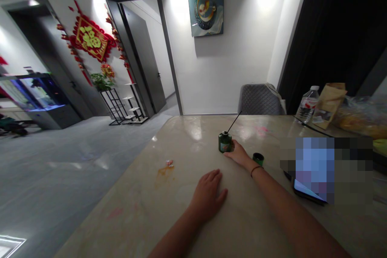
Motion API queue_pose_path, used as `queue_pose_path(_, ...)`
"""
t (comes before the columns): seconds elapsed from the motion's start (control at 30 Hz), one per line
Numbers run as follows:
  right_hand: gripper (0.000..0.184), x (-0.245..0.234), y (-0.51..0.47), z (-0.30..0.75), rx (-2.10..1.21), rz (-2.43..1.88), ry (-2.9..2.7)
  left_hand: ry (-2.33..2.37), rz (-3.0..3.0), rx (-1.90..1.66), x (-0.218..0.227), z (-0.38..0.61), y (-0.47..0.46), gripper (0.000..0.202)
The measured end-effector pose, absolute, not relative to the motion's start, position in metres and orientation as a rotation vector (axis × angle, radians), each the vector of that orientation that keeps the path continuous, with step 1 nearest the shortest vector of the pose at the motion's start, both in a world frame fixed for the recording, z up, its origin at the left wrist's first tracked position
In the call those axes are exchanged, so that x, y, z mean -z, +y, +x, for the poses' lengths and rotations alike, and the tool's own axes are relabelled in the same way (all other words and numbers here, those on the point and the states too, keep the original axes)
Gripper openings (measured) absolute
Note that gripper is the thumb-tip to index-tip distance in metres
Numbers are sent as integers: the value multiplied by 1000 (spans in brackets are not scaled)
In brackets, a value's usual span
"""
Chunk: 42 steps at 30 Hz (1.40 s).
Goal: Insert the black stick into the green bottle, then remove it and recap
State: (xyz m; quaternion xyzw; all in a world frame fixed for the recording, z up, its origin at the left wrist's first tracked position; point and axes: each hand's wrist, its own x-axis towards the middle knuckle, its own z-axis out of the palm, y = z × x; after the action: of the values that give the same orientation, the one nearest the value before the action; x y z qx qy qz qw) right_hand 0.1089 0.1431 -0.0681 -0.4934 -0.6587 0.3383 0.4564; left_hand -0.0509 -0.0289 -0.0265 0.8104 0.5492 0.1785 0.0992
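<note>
A small dark green reed diffuser bottle (224, 143) with a pale label stands upright on the table. One thin black reed stick (234, 121) leans out of its neck to the right. My right hand (238, 154) is closed around the bottle's right side and low front; some of its fingers are hidden behind the glass. Flat on the tabletop lies my left hand (209, 194), fingers stretched out and thumb apart, holding nothing. Just behind my right wrist is a short green container with a dark open top (258, 158), partly covered by the wrist.
On the table (127, 209), a small pinkish-white bit (169, 163) lies by an orange stain. To the right are a lit phone or tablet (308, 191), partly blurred out, a water bottle (307, 105), a paper bag (329, 105) and a plastic bag (363, 117). A grey chair (260, 100) stands behind.
</note>
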Motion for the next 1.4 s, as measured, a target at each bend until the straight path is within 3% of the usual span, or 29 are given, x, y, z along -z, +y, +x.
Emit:
queue_pose_path(0.23,52,59,153,102,-846,-1170,-1678,1667,2364,-482,23,-47,-28,48)
queue_pose_path(0.53,56,55,149,103,-850,-1096,-1710,1652,2395,-519,26,-48,-25,46)
queue_pose_path(0.8,74,54,118,109,-666,-1340,-1810,1648,2422,-533,27,-49,-24,45)
queue_pose_path(1.4,66,32,49,141,-488,-1630,-2017,1662,2471,-404,16,-45,-23,43)
